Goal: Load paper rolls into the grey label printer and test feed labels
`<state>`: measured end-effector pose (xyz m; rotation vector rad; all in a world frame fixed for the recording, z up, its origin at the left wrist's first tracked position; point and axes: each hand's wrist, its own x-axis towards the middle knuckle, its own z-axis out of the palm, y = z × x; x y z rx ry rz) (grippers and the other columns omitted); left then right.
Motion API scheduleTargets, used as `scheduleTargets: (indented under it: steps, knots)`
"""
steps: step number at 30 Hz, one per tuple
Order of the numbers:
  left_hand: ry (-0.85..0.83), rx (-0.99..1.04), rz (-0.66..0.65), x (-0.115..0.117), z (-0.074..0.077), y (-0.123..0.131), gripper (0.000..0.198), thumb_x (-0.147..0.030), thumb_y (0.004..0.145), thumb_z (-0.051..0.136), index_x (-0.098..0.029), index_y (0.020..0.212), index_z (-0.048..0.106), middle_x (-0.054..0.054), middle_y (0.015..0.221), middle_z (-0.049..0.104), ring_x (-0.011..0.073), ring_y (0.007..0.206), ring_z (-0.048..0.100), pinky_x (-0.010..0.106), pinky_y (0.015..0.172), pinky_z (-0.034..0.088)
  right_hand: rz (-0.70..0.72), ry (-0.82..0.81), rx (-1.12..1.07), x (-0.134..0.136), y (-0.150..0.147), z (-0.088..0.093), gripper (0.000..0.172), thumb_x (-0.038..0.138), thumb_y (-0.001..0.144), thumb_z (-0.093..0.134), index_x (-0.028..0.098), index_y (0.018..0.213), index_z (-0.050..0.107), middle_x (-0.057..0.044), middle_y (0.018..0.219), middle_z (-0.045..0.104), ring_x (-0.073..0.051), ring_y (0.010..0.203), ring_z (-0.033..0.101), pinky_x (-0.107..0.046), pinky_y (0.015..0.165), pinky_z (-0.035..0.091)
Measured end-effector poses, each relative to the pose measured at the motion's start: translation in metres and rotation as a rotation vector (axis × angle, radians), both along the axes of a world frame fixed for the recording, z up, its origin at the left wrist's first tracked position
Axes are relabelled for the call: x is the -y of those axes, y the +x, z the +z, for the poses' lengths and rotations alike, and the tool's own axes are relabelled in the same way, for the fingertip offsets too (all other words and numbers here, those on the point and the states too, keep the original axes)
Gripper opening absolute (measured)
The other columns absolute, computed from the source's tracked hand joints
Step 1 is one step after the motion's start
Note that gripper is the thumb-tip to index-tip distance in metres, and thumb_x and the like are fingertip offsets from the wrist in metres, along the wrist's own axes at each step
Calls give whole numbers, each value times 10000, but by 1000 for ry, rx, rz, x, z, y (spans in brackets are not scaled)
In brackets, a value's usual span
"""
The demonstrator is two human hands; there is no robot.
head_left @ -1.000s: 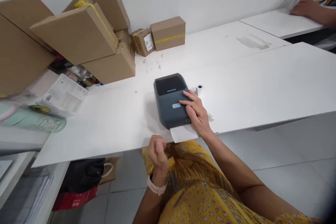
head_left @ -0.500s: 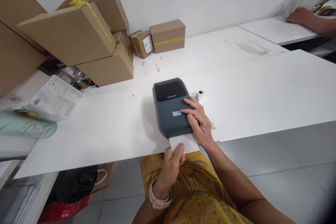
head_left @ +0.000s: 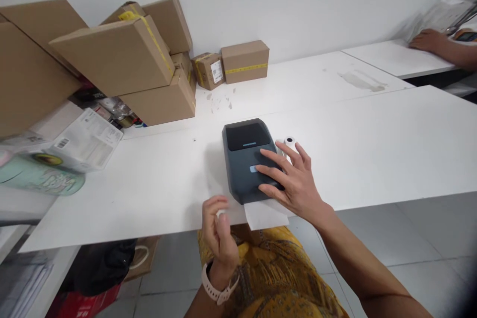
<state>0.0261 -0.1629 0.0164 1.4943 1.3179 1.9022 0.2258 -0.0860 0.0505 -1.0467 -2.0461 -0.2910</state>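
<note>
A plain white wall backs a long white table (head_left: pixel 372 149), which fills the middle of the view and runs off to the right, where a second white surface stands against the wall. At the left end a leaning stack of large cardboard boxes (head_left: pixel 115 54) rests against the wall, some bound with yellow tape. Below the stack lie a white printed packet (head_left: pixel 87 139) and a pale green package (head_left: pixel 40 176). Two small cardboard boxes (head_left: pixel 245 61) sit side by side at the wall, just right of the stack.

Near the table's front edge stands a dark grey label printer (head_left: pixel 244 151), its front facing the person. A blank white label (head_left: pixel 265 213) sticks out of the printer's front slot and overhangs the table edge. A small white roll (head_left: pixel 289 142) stands just beside the printer on its right.

The right hand (head_left: pixel 292 181) lies on the front right part of the printer's lid, fingers spread wide and flat, gripping nothing. The left hand (head_left: pixel 218 233) hovers at the table edge just left of the label, not touching it. Its fingers are curled in toward the thumb, and I cannot tell whether anything is pinched between them. A pale wristwatch (head_left: pixel 216 285) sits on that wrist.

At the far right, another person's hand (head_left: pixel 427 39) rests on the second surface, well apart from the printer.
</note>
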Motion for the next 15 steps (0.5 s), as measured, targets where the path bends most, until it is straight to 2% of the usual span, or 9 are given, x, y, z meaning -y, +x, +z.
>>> scheduleTargets:
  steps: [1, 2, 3, 5, 6, 10, 13, 15]
  knots:
    - [-32, -40, 4, -4, 0, 0, 247, -303, 1059, 510, -245, 1206, 699, 87, 1290, 680, 236, 1251, 637, 365, 1060, 507, 0, 26, 42, -1, -2, 6, 316, 535, 1048, 574, 261, 1146, 697, -52, 1420, 724, -328, 1494, 516, -576, 1325, 214]
    - [-78, -76, -18, -7, -1, 2, 386, -324, 1057, 521, -271, 1431, 603, 103, 1546, 556, 277, 1466, 509, 423, 1192, 436, 3, 46, 79, -1, -4, 11, 327, 550, 1043, 576, 249, 1096, 692, -51, 1403, 737, -328, 1490, 523, -567, 1339, 184]
    - [-126, -100, -54, -10, -2, 4, 537, -342, 1061, 518, -301, 1592, 447, 93, 1714, 381, 299, 1604, 343, 468, 1285, 339, 12, 60, 111, -2, -7, 15, 328, 553, 1041, 581, 241, 1037, 683, -50, 1378, 752, -324, 1478, 540, -555, 1349, 162]
    - [-218, -120, -145, -11, -4, 9, 707, -367, 1071, 502, -349, 1707, 191, 41, 1825, 123, 300, 1692, 108, 496, 1362, 187, 38, 72, 164, -5, -12, 20, 321, 537, 1037, 598, 242, 919, 645, -44, 1330, 777, -313, 1450, 577, -534, 1361, 147]
    - [-253, -116, -189, -11, -5, 13, 736, -383, 1074, 498, -365, 1715, 138, 24, 1833, 75, 298, 1697, 70, 492, 1372, 165, 48, 72, 180, -6, -13, 21, 324, 528, 1035, 607, 246, 876, 622, -43, 1321, 782, -309, 1438, 591, -532, 1361, 154]
    - [-348, -56, -277, -9, -9, 23, 783, -454, 1055, 543, -377, 1715, 128, 34, 1831, 87, 316, 1693, 105, 477, 1367, 223, 88, 35, 154, -10, -12, 14, 324, 542, 1029, 607, 248, 892, 603, -63, 1367, 765, -325, 1431, 602, -592, 1325, 235]
    - [-395, 35, -265, -10, -11, 26, 809, -475, 1041, 574, -361, 1712, 137, 66, 1825, 116, 328, 1680, 177, 479, 1342, 295, 102, -46, 47, -7, -9, 4, 315, 542, 1046, 571, 233, 1052, 626, -104, 1416, 733, -345, 1420, 607, -627, 1236, 383]
    - [-446, 114, -283, -11, -13, 26, 813, -481, 1039, 581, -350, 1709, 139, 96, 1812, 167, 325, 1648, 286, 461, 1295, 390, 100, -83, -57, -3, -11, -4, 287, 483, 1052, 583, 221, 1160, 626, -146, 1443, 706, -350, 1430, 596, -608, 1145, 495]
